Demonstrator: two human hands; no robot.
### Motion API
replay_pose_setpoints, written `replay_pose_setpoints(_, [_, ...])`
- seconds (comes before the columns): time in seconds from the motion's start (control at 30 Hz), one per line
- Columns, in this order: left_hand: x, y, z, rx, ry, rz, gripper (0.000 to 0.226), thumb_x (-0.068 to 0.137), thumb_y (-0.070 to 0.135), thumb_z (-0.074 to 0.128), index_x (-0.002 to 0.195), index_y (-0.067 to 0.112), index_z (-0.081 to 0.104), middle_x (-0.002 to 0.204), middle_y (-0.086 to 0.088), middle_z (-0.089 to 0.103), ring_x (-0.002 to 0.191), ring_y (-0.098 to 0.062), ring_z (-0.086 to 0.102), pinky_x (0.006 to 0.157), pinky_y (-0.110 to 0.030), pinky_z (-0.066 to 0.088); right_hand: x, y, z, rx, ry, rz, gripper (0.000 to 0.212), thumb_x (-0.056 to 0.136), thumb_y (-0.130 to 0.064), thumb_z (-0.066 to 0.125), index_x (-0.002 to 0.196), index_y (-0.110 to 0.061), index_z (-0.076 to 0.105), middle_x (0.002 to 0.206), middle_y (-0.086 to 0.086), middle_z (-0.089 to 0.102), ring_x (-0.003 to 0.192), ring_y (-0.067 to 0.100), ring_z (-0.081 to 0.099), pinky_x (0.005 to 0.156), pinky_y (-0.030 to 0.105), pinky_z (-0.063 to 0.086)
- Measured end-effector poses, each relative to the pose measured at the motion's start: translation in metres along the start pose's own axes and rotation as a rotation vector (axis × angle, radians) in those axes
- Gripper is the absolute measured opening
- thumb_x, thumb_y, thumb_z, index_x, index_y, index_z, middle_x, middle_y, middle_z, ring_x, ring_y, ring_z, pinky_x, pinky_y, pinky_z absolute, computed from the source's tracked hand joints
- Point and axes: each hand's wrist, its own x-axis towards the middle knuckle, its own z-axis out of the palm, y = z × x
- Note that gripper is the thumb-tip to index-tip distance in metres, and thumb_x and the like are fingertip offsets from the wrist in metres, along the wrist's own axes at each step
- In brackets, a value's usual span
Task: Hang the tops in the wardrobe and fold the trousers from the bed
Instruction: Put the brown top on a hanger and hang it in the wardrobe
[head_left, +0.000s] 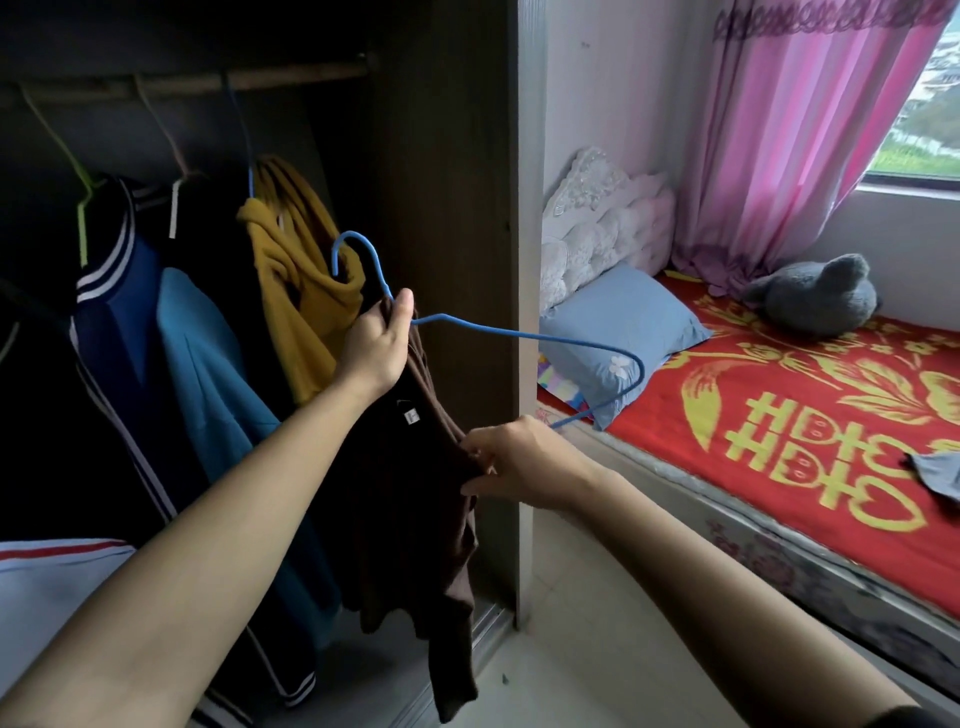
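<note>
A dark brown top (410, 519) hangs in front of the open wardrobe (447, 208). My left hand (376, 348) grips its neck together with the neck of a blue wire hanger (519, 332), whose right arm sticks out bare toward the bed. My right hand (514, 460) pinches the brown fabric lower down, beside the hanger's lower end. On the rail (208, 80) hang a mustard top (296, 280), a light blue top (208, 364) and a navy striped jacket (119, 291). A grey-blue garment (935, 470) lies on the bed at the right edge.
The bed (779, 415) has a red and yellow cover, a light blue pillow (618, 332) and a grey plush toy (821, 296). Pink curtains (795, 130) hang by the window. The wardrobe's side panel (530, 312) stands between wardrobe and bed.
</note>
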Motion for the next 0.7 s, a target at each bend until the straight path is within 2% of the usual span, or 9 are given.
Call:
replay_pose_setpoints(0.1, [0.004, -0.002, -0.006, -0.006, 0.014, -0.014, 0.044, 0.099, 0.057, 0.036, 0.074, 0.025, 0.053, 0.067, 0.009, 0.056, 0.062, 0.0, 0.055, 0.053, -0.013, 0.038, -0.004, 0.005, -0.003, -0.071, -0.022, 0.089, 0.037, 0.081, -0.045, 0.077, 0.109, -0.024, 0.066, 0.082, -0.016, 0.062, 0.066, -0.003, 0.059, 0.059, 0.011, 0.05])
replay_pose_setpoints(0.17, [0.004, -0.004, -0.006, -0.022, 0.014, -0.012, 0.044, 0.1, 0.054, 0.036, 0.074, 0.024, 0.054, 0.065, 0.008, 0.055, 0.058, 0.005, 0.055, 0.05, -0.008, 0.038, -0.004, 0.001, -0.004, -0.155, -0.04, 0.089, 0.038, 0.081, -0.053, 0.074, 0.103, -0.024, 0.066, 0.076, -0.014, 0.06, 0.061, -0.001, 0.057, 0.055, 0.013, 0.047])
replay_pose_setpoints(0.3, [0.003, -0.008, 0.0, -0.029, 0.008, -0.05, 0.041, 0.101, 0.051, 0.036, 0.091, 0.02, 0.061, 0.074, 0.012, 0.058, 0.066, 0.003, 0.054, 0.053, -0.006, 0.034, -0.008, -0.021, -0.002, -0.269, 0.022, -0.071, 0.042, 0.081, -0.063, 0.066, 0.087, -0.022, 0.064, 0.084, -0.01, 0.056, 0.063, 0.009, 0.056, 0.052, 0.026, 0.046])
replay_pose_setpoints(0.37, [0.003, -0.01, 0.005, -0.021, 0.008, -0.055, 0.038, 0.102, 0.049, 0.037, 0.093, 0.021, 0.061, 0.077, 0.014, 0.058, 0.07, 0.001, 0.053, 0.059, -0.011, 0.034, -0.011, -0.034, 0.001, -0.238, 0.062, -0.159, 0.038, 0.081, -0.057, 0.068, 0.082, -0.02, 0.062, 0.092, -0.009, 0.055, 0.066, 0.012, 0.054, 0.053, 0.028, 0.044])
replay_pose_setpoints(0.43, [0.002, -0.011, 0.01, -0.016, -0.006, -0.047, 0.036, 0.102, 0.047, 0.038, 0.089, 0.022, 0.06, 0.077, 0.013, 0.058, 0.072, -0.003, 0.054, 0.064, -0.019, 0.038, -0.011, -0.044, 0.001, -0.134, 0.057, -0.209, 0.033, 0.083, -0.048, 0.071, 0.078, -0.017, 0.061, 0.083, -0.01, 0.053, 0.063, 0.01, 0.051, 0.051, 0.026, 0.042])
replay_pose_setpoints(0.5, [0.0, -0.01, 0.013, -0.02, -0.011, -0.039, 0.035, 0.101, 0.047, 0.038, 0.084, 0.025, 0.059, 0.077, 0.012, 0.059, 0.077, -0.012, 0.057, 0.072, -0.027, 0.042, -0.009, -0.046, 0.0, 0.0, 0.025, -0.194, 0.03, 0.087, -0.041, 0.071, 0.078, -0.014, 0.061, 0.072, -0.006, 0.055, 0.059, 0.011, 0.054, 0.051, 0.026, 0.043])
replay_pose_setpoints(0.57, [0.0, -0.007, 0.013, -0.019, 0.004, -0.041, 0.037, 0.101, 0.05, 0.038, 0.083, 0.025, 0.058, 0.076, 0.011, 0.059, 0.082, -0.018, 0.059, 0.076, -0.03, 0.044, -0.009, -0.041, 0.0, 0.062, 0.01, -0.099, 0.028, 0.089, -0.037, 0.07, 0.085, -0.01, 0.063, 0.071, 0.0, 0.061, 0.061, 0.014, 0.061, 0.054, 0.028, 0.047])
replay_pose_setpoints(0.63, [0.001, -0.005, 0.011, -0.005, 0.05, -0.05, 0.045, 0.097, 0.059, 0.039, 0.08, 0.022, 0.059, 0.072, 0.012, 0.058, 0.078, -0.012, 0.06, 0.071, -0.026, 0.042, -0.014, -0.03, 0.003, 0.027, 0.034, -0.009, 0.022, 0.09, -0.032, 0.068, 0.094, -0.011, 0.062, 0.077, 0.001, 0.065, 0.067, 0.012, 0.065, 0.057, 0.024, 0.049])
replay_pose_setpoints(0.7, [0.003, -0.005, 0.006, 0.005, 0.098, -0.077, 0.052, 0.088, 0.07, 0.046, 0.075, 0.021, 0.06, 0.067, 0.013, 0.058, 0.067, 0.0, 0.058, 0.06, -0.017, 0.037, -0.022, -0.019, 0.009, 0.01, 0.06, 0.056, 0.019, 0.09, -0.029, 0.067, 0.105, -0.017, 0.062, 0.084, -0.005, 0.067, 0.07, 0.003, 0.063, 0.06, 0.014, 0.047])
